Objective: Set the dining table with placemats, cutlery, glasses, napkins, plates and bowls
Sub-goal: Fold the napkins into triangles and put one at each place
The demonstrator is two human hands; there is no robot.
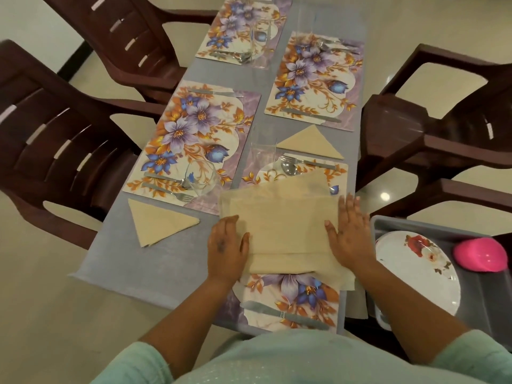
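A beige cloth napkin lies partly folded on the near floral placemat. My left hand presses flat on the napkin's left edge and my right hand presses flat on its right edge. Two napkins folded into triangles lie on the table, one at the left and one further back at the right. Several floral placemats carry knives, forks, spoons and clear glasses. A knife lies on the near placemat.
A grey tray at my right holds a white floral plate and a pink bowl. Dark brown plastic chairs stand on the left and on the right of the grey table.
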